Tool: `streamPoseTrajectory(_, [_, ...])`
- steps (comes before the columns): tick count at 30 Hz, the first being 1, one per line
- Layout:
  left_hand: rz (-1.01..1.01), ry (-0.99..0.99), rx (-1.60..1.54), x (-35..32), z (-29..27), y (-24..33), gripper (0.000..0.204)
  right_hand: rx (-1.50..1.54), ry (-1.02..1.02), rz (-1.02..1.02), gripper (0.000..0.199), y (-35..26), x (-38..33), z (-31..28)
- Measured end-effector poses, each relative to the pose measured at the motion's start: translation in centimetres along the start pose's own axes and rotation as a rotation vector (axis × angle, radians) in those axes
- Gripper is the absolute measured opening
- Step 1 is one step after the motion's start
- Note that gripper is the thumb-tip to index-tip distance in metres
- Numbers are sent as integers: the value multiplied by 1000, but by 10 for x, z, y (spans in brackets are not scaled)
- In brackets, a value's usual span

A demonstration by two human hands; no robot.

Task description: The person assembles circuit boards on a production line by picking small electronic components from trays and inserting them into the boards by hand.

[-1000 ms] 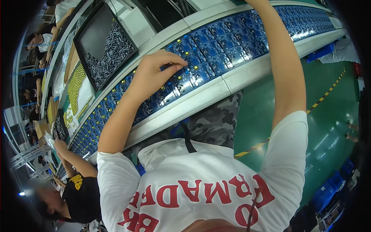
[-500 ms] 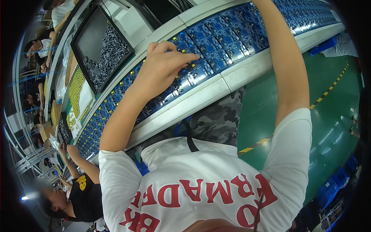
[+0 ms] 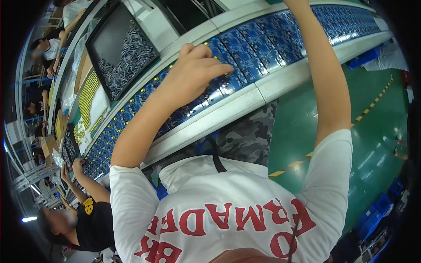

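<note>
A glossy green floor (image 3: 372,144) with black-and-yellow striped tape lies toward three o'clock in the head view. Blue circuit boards (image 3: 272,48), flat, shiny and rectangular, sit edge to edge in a strip curving from nearly nine o'clock over to two, lined by a smooth pale rail (image 3: 280,85). At about half past ten, a black-rimmed tray (image 3: 107,48) holds a loose heap of small dark, stubby parts (image 3: 133,50); just beyond, toward ten, small yellow blocks (image 3: 87,94) lie in tight rows.

Just short of twelve o'clock, the left hand (image 3: 193,72) is over the boards, index finger straight toward three, other fingers bent. Its thumb is hidden beneath, so I can't tell whether it grips anything. The right hand (image 3: 298,3), at one o'clock, is cut off by the upper edge; its grasp can't be told.

A second ago, the left thumb and index finger met in a pinch; now the index finger is extended and farther toward three along the strip.
</note>
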State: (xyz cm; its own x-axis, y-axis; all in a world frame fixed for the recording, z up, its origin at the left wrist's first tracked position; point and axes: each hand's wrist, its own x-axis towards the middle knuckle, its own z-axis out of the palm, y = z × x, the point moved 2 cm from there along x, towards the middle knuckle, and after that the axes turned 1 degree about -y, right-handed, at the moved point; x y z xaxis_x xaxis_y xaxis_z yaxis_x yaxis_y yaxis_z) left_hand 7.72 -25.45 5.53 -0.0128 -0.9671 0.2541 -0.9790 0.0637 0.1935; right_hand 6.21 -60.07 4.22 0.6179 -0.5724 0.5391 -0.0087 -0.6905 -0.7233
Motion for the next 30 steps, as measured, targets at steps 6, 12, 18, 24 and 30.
streamPoseTrajectory(6, [55, 33, -1, -2, 6, 6, 35, 108, 7, -45, 23, -35, -20, -7])
streamPoseTrajectory(12, [-100, 307, 51, -37, -33, -40, 31, 44, -332, -28, 23, -86, -89, -20])
streamPoseTrajectory(18, [-700, 301, 279, -131, -67, -123, 19, 38, -659, 1, 16, -124, -152, -22])
streamPoseTrajectory(24, [-764, 308, 240, -135, -56, -139, 20, -116, -786, -135, 12, -142, -171, -8])
streamPoseTrajectory(30, [-886, 336, 291, -131, -62, -133, 18, -262, -759, -334, 12, -133, -171, 6])
